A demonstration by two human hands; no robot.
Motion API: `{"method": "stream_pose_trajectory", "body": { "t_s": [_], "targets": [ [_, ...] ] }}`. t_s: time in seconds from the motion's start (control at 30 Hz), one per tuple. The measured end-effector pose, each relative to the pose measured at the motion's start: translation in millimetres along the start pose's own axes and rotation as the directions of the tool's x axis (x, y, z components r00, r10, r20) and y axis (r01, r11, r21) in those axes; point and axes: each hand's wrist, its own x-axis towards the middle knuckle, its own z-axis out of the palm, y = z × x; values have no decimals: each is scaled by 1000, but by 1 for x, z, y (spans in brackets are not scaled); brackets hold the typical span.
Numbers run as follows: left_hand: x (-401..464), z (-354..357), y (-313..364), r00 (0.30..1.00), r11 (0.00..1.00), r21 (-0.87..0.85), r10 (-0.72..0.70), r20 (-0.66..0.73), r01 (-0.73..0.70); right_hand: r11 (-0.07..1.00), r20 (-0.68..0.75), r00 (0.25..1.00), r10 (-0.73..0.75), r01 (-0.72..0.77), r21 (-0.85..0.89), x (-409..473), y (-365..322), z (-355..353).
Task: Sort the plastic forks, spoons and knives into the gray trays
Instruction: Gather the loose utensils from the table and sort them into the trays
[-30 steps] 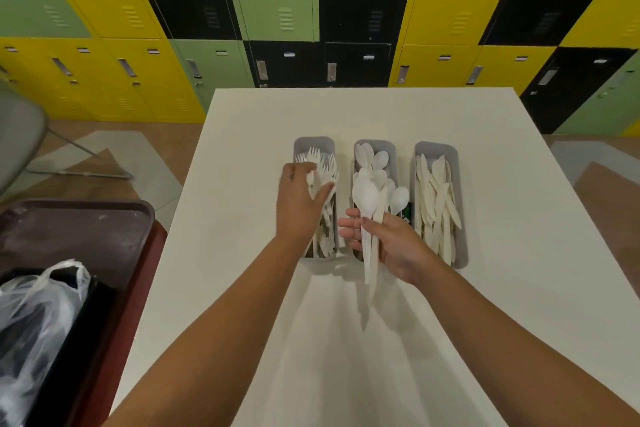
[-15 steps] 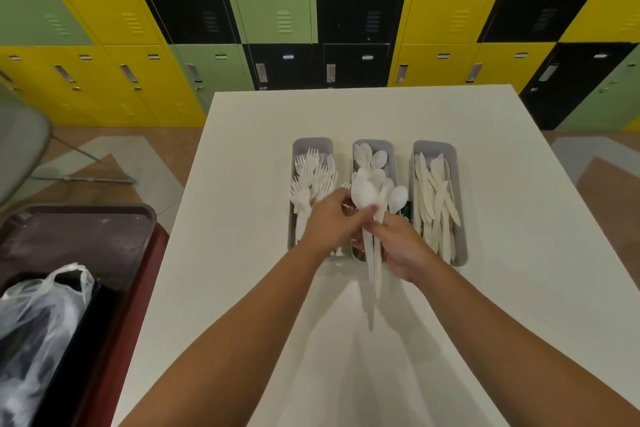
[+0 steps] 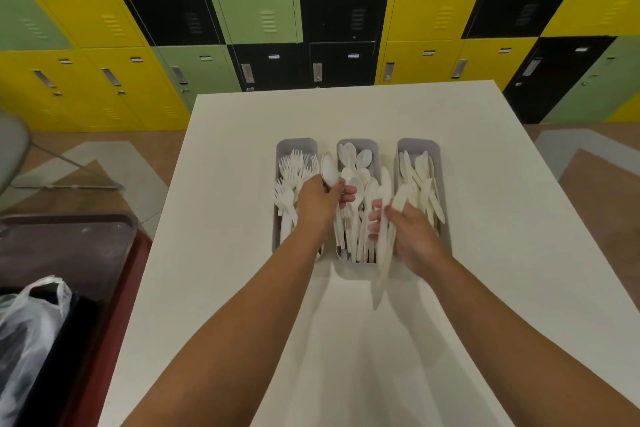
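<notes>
A white spoon (image 3: pixel 329 168) is pinched by the fingers (image 3: pixel 348 191) and thumb of the left hand (image 3: pixel 320 206). The spoon's bowl points up and away, above the gap between the left tray (image 3: pixel 297 144) and the middle tray (image 3: pixel 356 143). The left hand is held over the near part of the left tray and the edge of the middle one.

A bunch of long white pieces (image 3: pixel 384 236) is gripped by the curled fingers (image 3: pixel 375 218) of the right hand (image 3: pixel 410 236). The bunch is blurred, so it cannot be told if they are knives or spoons. Their far ends are seen over the gap between the middle tray and the right tray (image 3: pixel 417 144). Their near ends hang down past the trays, over the table (image 3: pixel 485 218).

The three gray trays are set side by side in the middle of the white table. The left tray is filled with forks (image 3: pixel 291 172). The middle tray is filled with spoons (image 3: pixel 360 159). The right tray is filled with knives (image 3: pixel 420 177).

Yellow, green and black lockers (image 3: pixel 263 3) are seen behind the table. A dark tray (image 3: pixel 62 246) and a plastic bag (image 3: pixel 31 333) are seen at the left.
</notes>
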Motion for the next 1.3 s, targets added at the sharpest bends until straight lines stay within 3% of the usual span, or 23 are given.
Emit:
{"method": "stream_pose_trajectory", "body": {
  "t_s": [0.07, 0.27, 0.4, 0.5, 0.67, 0.77, 0.83, 0.93, 1.07, 1.3],
  "targets": [
    [1, 4, 0, 1000, 1000, -14, 10, 11, -9, 998, -93, 995, -47, 50, 29, 8, -10, -11],
    [-1, 20, -7, 999, 997, 75, -18, 41, 14, 983, -258, 953, -158, 128, -128, 30, -33, -34],
    [3, 26, -16, 999, 932, 361, 30, 23, -36, 952, -258, 950, -174, 96, -290, 39, -30, -38],
    [3, 26, -18, 998, 886, 460, 54, 31, -62, 894, -242, 945, -218, 94, -439, 37, -24, -39],
    [-3, 25, -21, 994, 869, 484, 93, 49, -105, 805, -265, 916, -302, 97, -585, 32, -10, -44],
    [-4, 23, -25, 989, 839, 523, 125, 79, -148, 733, -297, 858, -418, 126, -669, 31, 0, -51],
    [-6, 22, -26, 985, 834, 525, 162, 66, -172, 660, -352, 812, -465, 53, -750, 29, 5, -56],
    [-9, 15, -26, 972, 836, 519, 231, -39, -178, 610, -385, 841, -381, -85, -788, 29, 14, -65],
    [-9, -2, -31, 940, 783, 597, 313, -136, -174, 590, -280, 901, -330, -35, -807, 36, 29, -80],
    [-7, -20, -46, 951, 641, 755, 298, -78, -139, 602, -278, 898, -341, -18, -799, 38, 19, -96]
  ]
}}
